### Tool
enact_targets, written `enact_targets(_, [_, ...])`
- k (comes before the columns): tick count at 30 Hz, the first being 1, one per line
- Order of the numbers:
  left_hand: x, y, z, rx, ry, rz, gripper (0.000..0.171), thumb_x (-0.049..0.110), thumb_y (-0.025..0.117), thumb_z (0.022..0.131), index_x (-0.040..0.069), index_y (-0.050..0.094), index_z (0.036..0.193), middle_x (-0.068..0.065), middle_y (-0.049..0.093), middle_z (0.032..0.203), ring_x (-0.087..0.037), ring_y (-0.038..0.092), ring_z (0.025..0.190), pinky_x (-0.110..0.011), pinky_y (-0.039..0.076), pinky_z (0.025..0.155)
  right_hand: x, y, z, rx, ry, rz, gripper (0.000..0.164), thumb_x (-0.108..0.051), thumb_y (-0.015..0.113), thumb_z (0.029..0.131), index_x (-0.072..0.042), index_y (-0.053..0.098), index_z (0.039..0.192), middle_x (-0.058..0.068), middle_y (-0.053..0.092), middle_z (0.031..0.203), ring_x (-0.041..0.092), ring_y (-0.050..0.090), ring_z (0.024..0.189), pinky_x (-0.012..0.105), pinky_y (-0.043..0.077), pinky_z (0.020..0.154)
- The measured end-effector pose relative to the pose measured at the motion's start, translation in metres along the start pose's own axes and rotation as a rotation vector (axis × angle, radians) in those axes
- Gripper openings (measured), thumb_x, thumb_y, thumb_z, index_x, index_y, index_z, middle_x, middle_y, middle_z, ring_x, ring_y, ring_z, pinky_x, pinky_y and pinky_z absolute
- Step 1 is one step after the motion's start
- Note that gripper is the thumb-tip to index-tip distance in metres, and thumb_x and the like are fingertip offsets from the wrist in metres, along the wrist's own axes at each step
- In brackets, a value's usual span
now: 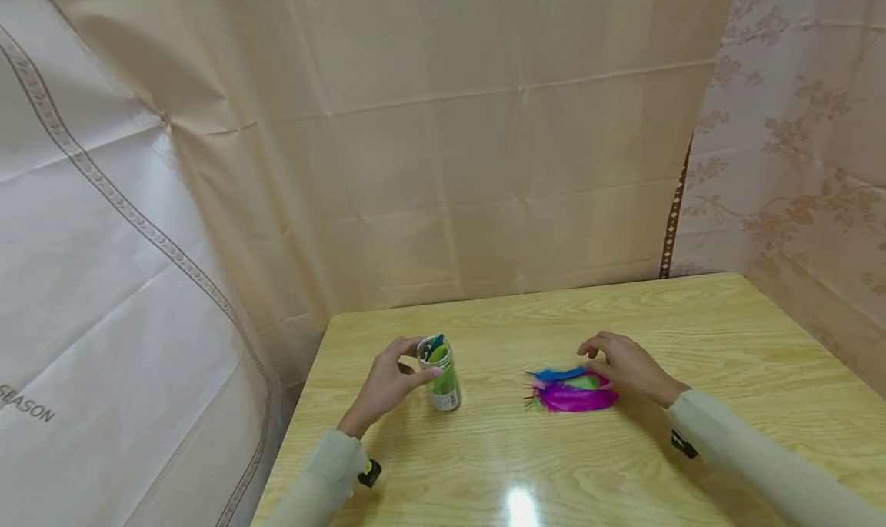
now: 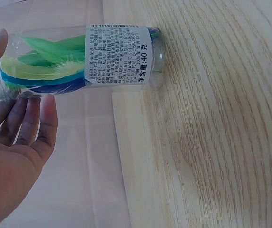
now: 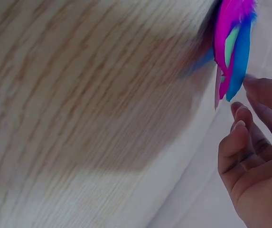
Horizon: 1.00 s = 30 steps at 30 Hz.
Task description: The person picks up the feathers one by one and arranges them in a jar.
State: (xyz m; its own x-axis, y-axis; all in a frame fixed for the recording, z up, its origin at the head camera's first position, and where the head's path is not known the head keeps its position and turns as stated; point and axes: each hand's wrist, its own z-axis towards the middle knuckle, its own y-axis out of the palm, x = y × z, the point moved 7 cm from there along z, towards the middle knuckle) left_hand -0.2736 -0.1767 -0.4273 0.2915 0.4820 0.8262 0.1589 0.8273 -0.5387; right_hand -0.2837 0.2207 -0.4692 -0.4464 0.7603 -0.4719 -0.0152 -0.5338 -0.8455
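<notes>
A clear jar with a printed label stands upright on the table, left of the middle. Green, yellow and blue feathers fill it, and one blue tip pokes above the rim. My left hand holds the jar near its mouth, thumb on the near side and fingers behind. To the right lies a small pile of loose feathers, magenta, blue, pink and green, quills pointing left. Over its right end hovers my right hand, fingers loosely bent, thumb tip right at the feather ends. Nothing shows between its thumb and fingers.
The wood-grain table ends at a beige cloth hanging behind it. A pale printed sheet hangs at the left, a floral one at the right. Small black devices sit at both wrists.
</notes>
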Motion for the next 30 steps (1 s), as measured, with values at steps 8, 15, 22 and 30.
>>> enact_targets(8, [0.000, 0.000, 0.000, -0.001, -0.001, 0.000, 0.055, 0.046, 0.082, 0.087, 0.028, 0.065, 0.135, 0.007, 0.062, 0.123, -0.016, 0.057, 0.114, -0.041, 0.053, 0.090, 0.004, 0.006, -0.002, -0.059, 0.025, 0.022, 0.018, -0.006, 0.076, 0.093, -0.004, 0.074, 0.110, 0.002, 0.066, 0.096, 0.004, 0.058, 0.071, 0.031, 0.051, 0.068])
enact_targets(15, [0.002, 0.000, -0.002, -0.002, -0.006, -0.001, 0.056, 0.046, 0.082, 0.087, 0.026, 0.064, 0.136, 0.007, 0.061, 0.124, -0.017, 0.057, 0.115, -0.041, 0.053, 0.090, 0.008, 0.012, -0.002, -0.103, 0.043, 0.042, 0.020, -0.005, 0.076, 0.092, -0.002, 0.073, 0.111, 0.000, 0.064, 0.095, 0.004, 0.059, 0.070, 0.029, 0.051, 0.065])
enact_targets(22, [0.002, -0.001, -0.001, 0.003, -0.004, 0.000, 0.055, 0.045, 0.082, 0.087, 0.027, 0.065, 0.136, 0.007, 0.061, 0.124, -0.016, 0.057, 0.115, -0.041, 0.053, 0.090, 0.011, 0.018, -0.001, -0.119, 0.034, -0.003, 0.017, -0.007, 0.078, 0.091, -0.002, 0.076, 0.107, -0.003, 0.064, 0.089, 0.002, 0.057, 0.068, 0.032, 0.053, 0.070])
enact_targets(30, [0.000, -0.001, -0.001, 0.004, -0.007, -0.002, 0.055, 0.046, 0.083, 0.087, 0.027, 0.065, 0.136, 0.007, 0.061, 0.123, -0.016, 0.057, 0.115, -0.041, 0.053, 0.090, 0.016, 0.021, -0.001, -0.120, 0.044, 0.003, 0.005, -0.010, 0.079, 0.090, -0.008, 0.077, 0.094, -0.007, 0.063, 0.081, 0.005, 0.056, 0.068, 0.032, 0.052, 0.068])
